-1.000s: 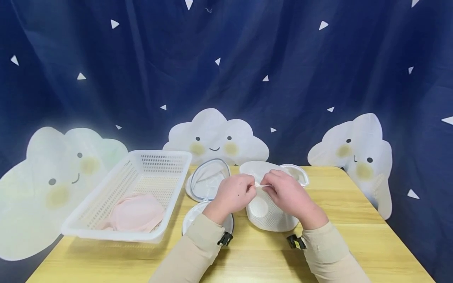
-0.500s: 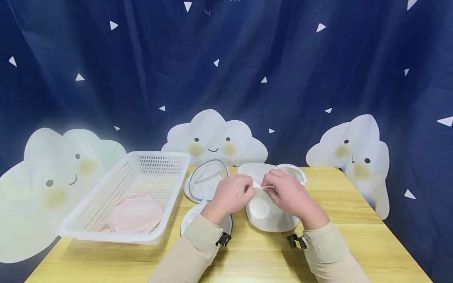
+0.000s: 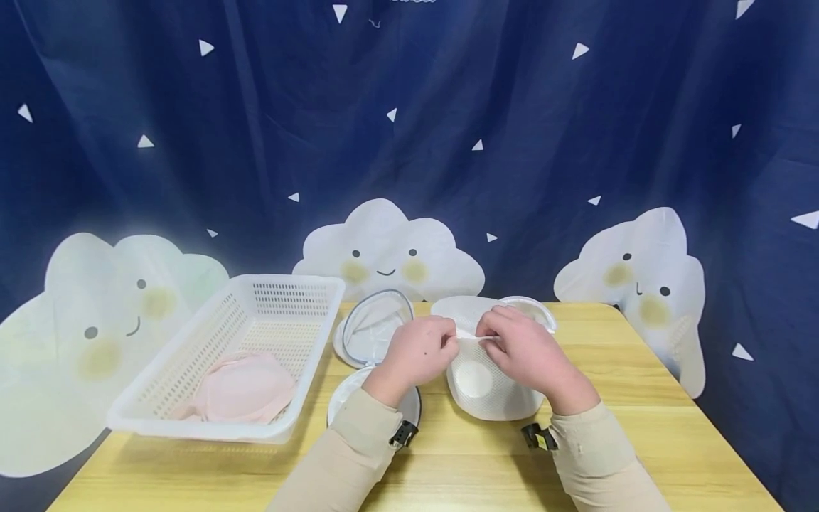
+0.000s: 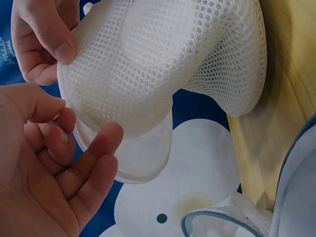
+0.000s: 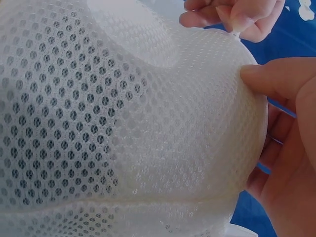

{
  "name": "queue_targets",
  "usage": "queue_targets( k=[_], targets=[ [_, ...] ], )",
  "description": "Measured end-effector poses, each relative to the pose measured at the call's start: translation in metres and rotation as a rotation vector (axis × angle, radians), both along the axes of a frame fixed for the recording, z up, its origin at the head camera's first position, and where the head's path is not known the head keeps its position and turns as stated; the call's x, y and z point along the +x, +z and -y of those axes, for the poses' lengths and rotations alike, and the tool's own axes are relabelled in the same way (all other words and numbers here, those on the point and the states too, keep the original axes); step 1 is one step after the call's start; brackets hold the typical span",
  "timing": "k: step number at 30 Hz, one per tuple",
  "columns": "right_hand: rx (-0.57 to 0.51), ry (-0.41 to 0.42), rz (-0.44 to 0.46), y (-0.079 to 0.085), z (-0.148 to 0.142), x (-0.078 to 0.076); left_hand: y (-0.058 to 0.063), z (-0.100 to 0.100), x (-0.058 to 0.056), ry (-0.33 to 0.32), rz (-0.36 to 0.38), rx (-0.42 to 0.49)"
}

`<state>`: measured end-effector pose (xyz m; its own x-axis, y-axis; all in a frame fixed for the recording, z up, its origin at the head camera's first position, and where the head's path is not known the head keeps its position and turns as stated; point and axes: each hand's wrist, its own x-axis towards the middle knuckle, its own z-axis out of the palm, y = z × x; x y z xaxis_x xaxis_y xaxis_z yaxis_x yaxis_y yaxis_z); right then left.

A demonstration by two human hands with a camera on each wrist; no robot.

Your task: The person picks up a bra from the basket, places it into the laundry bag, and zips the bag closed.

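Note:
A white mesh laundry bag [image 3: 493, 402] with a pale round patch stands between both hands over the table. My left hand [image 3: 421, 359] pinches its edge at the top between thumb and forefinger; in the left wrist view the other fingers of that left hand [image 4: 54, 148] are loosely bent. On the other side of the opening, my right hand [image 3: 527, 355] grips the rim, and the right wrist view shows its thumb [image 5: 261, 76] on the mesh and fingers behind. A white flap [image 3: 463, 307] of the bag rises behind the hands.
A white plastic basket [image 3: 121, 419] at the left holds a pink garment [image 3: 246, 387] that looks like a bra. Beside it lies a mesh bag with a blue-grey rim [image 3: 377, 327], with another dark-rimmed one [image 3: 342, 391] partly under the left forearm. Behind the right hand is a white-rimmed bag [image 3: 534, 311].
The right hand and the mesh bag have shifted slightly to the right, and the gap between the hands is a little wider. Both hands keep their hold.

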<state>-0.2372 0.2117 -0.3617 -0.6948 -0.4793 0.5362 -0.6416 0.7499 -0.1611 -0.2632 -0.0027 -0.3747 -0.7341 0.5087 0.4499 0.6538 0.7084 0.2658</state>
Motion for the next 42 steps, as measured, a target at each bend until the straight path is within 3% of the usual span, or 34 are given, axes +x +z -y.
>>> queue_targets(
  k=[15,25,34,38,42],
  targets=[
    [0.003,0.045,-0.046,-0.001,0.004,0.000,0.002,0.002,0.002,-0.037,0.017,0.026],
    [-0.008,0.051,-0.094,-0.003,0.004,-0.003,0.009,-0.001,0.009,-0.080,-0.094,-0.037],
    [-0.032,0.063,-0.098,-0.005,0.003,-0.005,0.011,-0.005,0.016,-0.094,-0.281,-0.042],
    [-0.019,0.053,-0.088,-0.005,0.005,-0.005,0.010,-0.006,0.018,-0.080,-0.285,-0.042],
    [0.001,0.044,-0.071,-0.005,0.007,-0.003,0.010,-0.007,0.018,-0.070,-0.234,-0.039]
  ],
)
